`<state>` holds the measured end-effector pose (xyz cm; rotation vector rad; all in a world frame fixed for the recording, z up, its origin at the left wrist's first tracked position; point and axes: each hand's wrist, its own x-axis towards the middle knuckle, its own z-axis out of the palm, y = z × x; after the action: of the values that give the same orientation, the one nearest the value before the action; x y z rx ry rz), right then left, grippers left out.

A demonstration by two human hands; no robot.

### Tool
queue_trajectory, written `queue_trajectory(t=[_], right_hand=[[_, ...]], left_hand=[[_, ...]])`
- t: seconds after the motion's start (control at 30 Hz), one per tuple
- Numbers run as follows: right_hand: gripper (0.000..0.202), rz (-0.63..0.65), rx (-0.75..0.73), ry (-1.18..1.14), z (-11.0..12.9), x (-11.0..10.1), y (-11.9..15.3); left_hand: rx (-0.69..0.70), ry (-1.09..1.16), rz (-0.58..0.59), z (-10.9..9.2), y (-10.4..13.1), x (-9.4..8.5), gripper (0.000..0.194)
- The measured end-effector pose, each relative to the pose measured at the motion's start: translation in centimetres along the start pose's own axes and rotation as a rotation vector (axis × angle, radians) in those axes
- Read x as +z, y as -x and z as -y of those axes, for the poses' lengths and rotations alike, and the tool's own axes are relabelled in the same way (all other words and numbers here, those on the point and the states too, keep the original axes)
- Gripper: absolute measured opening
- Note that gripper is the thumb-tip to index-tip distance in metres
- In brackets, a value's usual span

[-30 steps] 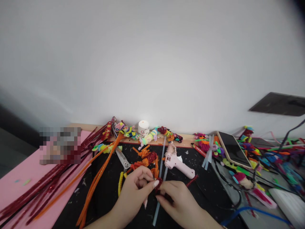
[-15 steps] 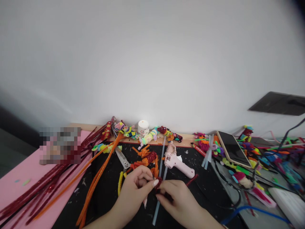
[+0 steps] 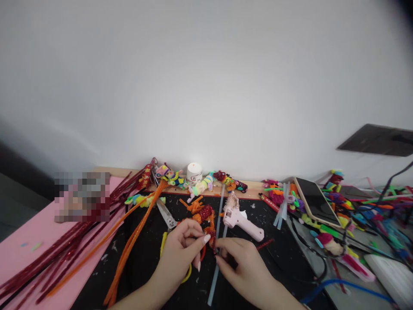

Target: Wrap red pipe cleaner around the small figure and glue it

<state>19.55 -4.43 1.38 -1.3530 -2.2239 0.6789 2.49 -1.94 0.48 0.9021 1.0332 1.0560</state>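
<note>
Low over the black mat, my left hand [image 3: 182, 249] is closed, thumb pressed to forefinger on a small red glitter pipe cleaner [image 3: 212, 242]. My right hand [image 3: 240, 263] pinches the lower end of that red piece between thumb and fingertips; a small dark bit shows there. Just beyond lies an orange and red pipe-cleaner figure [image 3: 204, 214], partly hidden by the left hand. Scissors [image 3: 167, 217] with yellow and red handles lie under and beside that hand. A pale pink glue gun [image 3: 243, 223] rests beyond the right hand, and a clear glue stick [image 3: 214, 282] runs beneath the hands.
Orange pipe cleaners [image 3: 135, 239] and a bundle of red ones [image 3: 61, 241] lie at left. Finished figures and a white jar [image 3: 194, 173] line the wall. At right are a phone [image 3: 316, 201], a blue cord [image 3: 345, 286] and heaped colourful pieces.
My hands have drawn slightly apart, uncovering more of the red piece between them. The left hand shifted a little left, and the red and yellow scissor handles show more.
</note>
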Motion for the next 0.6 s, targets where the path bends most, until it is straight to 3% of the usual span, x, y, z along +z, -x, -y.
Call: queue_trajectory(t=[0.6], right_hand=[[0.013,0.030,0.016,0.128,0.20,-0.15,0.03]], left_hand=[[0.018,-0.024,0.109,0.66,-0.21,-0.19,0.025]])
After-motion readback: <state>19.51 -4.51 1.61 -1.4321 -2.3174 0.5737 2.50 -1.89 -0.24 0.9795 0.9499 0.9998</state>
